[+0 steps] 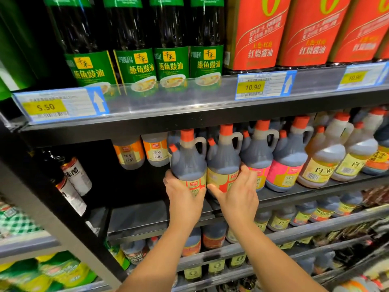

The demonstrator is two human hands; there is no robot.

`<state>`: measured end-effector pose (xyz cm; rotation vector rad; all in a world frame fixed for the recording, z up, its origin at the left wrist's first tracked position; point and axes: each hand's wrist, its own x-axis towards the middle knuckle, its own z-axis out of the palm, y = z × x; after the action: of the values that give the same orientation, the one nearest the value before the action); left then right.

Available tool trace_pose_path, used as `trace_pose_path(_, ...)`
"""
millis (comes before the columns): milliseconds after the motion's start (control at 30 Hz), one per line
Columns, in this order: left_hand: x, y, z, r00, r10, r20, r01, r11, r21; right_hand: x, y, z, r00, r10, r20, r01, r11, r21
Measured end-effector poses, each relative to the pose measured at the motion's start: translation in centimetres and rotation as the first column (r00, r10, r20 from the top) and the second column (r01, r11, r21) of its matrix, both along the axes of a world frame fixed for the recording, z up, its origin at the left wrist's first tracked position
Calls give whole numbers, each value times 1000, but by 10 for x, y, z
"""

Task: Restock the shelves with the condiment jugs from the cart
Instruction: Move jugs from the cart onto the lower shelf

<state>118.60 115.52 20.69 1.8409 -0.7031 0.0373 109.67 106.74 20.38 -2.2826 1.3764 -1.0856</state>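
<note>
The left hand [183,193] is wrapped around the lower label of a dark jug [188,159] with an orange cap, which stands upright at the front edge of the middle shelf [147,220]. At its three o'clock a second dark jug [223,158] touches it, and the right hand [239,193] cups that one's base, thumb at nine o'clock, fingers curled round the far side. More jugs [288,157] line up toward three o'clock.

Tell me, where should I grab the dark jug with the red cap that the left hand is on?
Probably the loop handle beside the neck of the dark jug, reached from the front. It stands upright, handle turned right; the left hand now steadies its labelled belly.
</note>
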Motion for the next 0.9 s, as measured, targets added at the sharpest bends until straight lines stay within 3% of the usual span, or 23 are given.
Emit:
trace_pose_path(367, -1, 10, 9, 997, -17, -74, 21, 998, 56, -11, 3, 4, 994, 97, 43, -99, 993, 57)
trace_pose_path(567, -24, 39, 5, 998, 11, 60, -16, 996, 89, -40, 4, 6, 985, 162, 53, -161, 987, -15)
trace_pose_path(700, -56, 38, 7, 983, -124, 136, 111, 989, 98, -73, -3, 13, 985, 170, 27, -168, 984, -60)
trace_pose_path(900, -116, -11, -2, 894, -445, 48, 433, 888, 157, -164, -23, 4, 996, 78, 51, -78, 997, -5)
